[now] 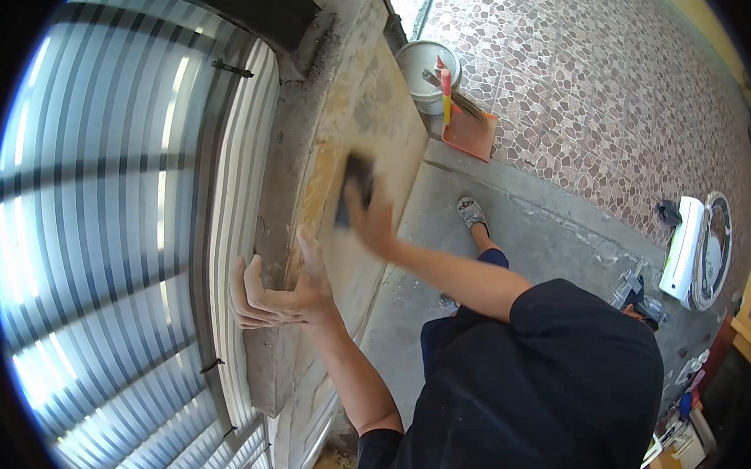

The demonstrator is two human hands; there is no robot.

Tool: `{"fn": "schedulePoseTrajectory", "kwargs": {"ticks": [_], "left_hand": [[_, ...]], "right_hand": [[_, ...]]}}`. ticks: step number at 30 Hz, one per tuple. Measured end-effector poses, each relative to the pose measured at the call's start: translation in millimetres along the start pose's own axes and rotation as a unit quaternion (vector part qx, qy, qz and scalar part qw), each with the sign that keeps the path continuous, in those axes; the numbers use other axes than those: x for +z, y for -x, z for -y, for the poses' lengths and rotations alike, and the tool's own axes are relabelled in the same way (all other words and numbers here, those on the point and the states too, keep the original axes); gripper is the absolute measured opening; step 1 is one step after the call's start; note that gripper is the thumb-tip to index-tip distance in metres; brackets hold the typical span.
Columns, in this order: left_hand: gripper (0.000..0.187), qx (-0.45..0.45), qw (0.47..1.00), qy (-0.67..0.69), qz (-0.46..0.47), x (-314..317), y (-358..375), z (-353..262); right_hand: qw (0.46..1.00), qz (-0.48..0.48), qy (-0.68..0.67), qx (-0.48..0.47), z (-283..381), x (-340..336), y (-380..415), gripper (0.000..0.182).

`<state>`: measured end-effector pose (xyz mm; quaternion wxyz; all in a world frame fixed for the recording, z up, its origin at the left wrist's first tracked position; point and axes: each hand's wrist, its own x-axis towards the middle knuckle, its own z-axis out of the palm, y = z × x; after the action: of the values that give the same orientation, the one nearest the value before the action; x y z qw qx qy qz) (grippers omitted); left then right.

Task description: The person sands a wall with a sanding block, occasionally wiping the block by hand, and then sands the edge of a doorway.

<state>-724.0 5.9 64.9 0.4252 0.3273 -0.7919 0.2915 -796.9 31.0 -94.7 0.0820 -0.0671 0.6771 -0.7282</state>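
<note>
A low wall (pixel 362 109) with a patchy tan and grey face runs away in front of me. My right hand (pixel 372 216) presses a dark rectangular block (pixel 356 178) flat to that face. Both are smeared by motion, so whether the block is a sanding block or a float cannot be told. On the concrete ledge (pixel 277 180) along the wall's top lies my left hand (pixel 282 290), its fingers bent and apart and its thumb pointing up along the edge. No tool shows in it.
Corrugated sheeting (pixel 106 213) stands left of the ledge. Beyond the wall's far end are a bucket (pixel 414 61), a red dustpan (pixel 472 135) and a brush (pixel 463 101). A white appliance (pixel 682 242) with coiled hose lies right, near a power tool (pixel 643 307). My sandalled foot (pixel 473 213) is on concrete.
</note>
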Motion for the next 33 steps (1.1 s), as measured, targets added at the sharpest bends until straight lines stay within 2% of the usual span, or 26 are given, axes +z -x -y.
{"fn": "schedulePoseTrajectory", "kwargs": {"ticks": [1,2,3,5,6,8,10,13,15,17,18,21,22,23,24,25,27,29,30,31,32,33], "left_hand": [[0.057,0.004,1.000,0.019,0.001,-2.0,0.2,1.3],[0.055,0.006,0.999,0.036,-0.004,-2.1,0.3,3.3],[0.055,0.004,0.999,0.039,-0.011,-5.2,2.3,6.5],[0.047,-0.004,0.979,0.203,-0.020,-21.4,10.1,17.8],[0.040,0.008,0.975,0.222,-0.021,-37.8,15.5,26.2],[0.037,0.015,0.964,0.261,-0.043,-73.7,30.5,56.8],[0.034,0.007,0.958,0.277,-0.071,-104.5,53.5,87.4],[0.030,0.011,0.975,0.201,-0.092,-127.2,79.5,140.2],[0.027,-0.010,0.985,0.146,-0.095,-127.1,85.9,156.5],[0.026,-0.012,0.981,0.162,-0.111,-122.3,86.7,161.9],[0.026,0.016,0.982,0.158,-0.104,-124.8,84.5,162.0],[0.025,0.059,0.979,0.174,-0.090,-131.1,90.2,167.3],[0.024,0.070,0.974,0.195,-0.088,-133.1,93.2,168.0],[0.024,0.069,0.974,0.195,-0.089,-137.2,100.9,170.3],[0.023,0.101,0.968,0.219,-0.072,-142.1,112.8,173.5],[0.023,0.133,0.959,0.243,-0.054,-146.6,125.6,176.1],[0.023,0.123,0.947,0.296,-0.026,-155.1,159.3,178.5],[0.023,0.026,0.921,0.376,0.101,-155.9,200.1,182.2],[0.023,0.027,0.920,0.377,0.102,-156.7,216.1,184.9],[0.022,-0.048,0.904,0.377,0.194,-156.2,230.2,187.0],[0.021,-0.120,0.875,0.371,0.288,-155.9,242.8,187.6],[0.021,-0.114,0.873,0.372,0.295,-154.9,253.2,185.8]], "right_hand": [[0.998,0.024,-0.006,-0.062,-1.1,-0.4,36.2,0.033],[0.996,0.070,-0.029,-0.050,5.8,-4.2,59.2,0.032],[0.996,0.067,-0.030,-0.057,7.8,-2.6,52.7,0.032],[0.995,-0.017,0.005,-0.100,7.7,4.9,14.3,0.030],[0.997,-0.027,0.025,-0.066,3.2,6.9,-17.2,0.030],[0.979,-0.134,0.035,-0.151,3.9,5.3,-84.9,0.033],[0.990,-0.121,0.044,-0.060,17.9,-4.2,-111.2,0.034],[0.993,-0.101,0.049,-0.046,21.9,7.2,-44.9,0.033],[0.988,-0.092,0.022,-0.125,8.4,22.5,56.2,0.028],[0.991,-0.020,-0.008,-0.135,5.3,25.3,161.2,0.023],[0.990,0.019,-0.010,-0.140,7.1,24.1,189.4,0.023],[0.982,-0.022,-0.001,-0.186,2.0,29.0,161.7,0.023],[0.987,-0.036,0.057,-0.149,9.9,28.6,130.6,0.025],[0.979,-0.087,0.023,-0.183,16.3,31.2,94.8,0.027],[0.984,-0.079,0.060,-0.147,16.0,25.2,61.9,0.030],[0.980,-0.105,0.049,-0.161,15.3,22.0,28.6,0.030],[0.975,-0.130,0.040,-0.173,12.2,19.7,22.9,0.031],[0.989,-0.117,0.024,-0.085,17.4,28.6,55.8,0.032],[0.993,-0.082,0.012,-0.087,19.0,31.0,97.8,0.031],[0.999,-0.034,0.006,-0.038,23.5,30.0,147.6,0.032],[0.990,-0.028,0.012,-0.134,-1.2,36.5,192.3,0.034],[0.991,0.018,-0.009,-0.134,0.4,26.8,239.9,0.034]]}}
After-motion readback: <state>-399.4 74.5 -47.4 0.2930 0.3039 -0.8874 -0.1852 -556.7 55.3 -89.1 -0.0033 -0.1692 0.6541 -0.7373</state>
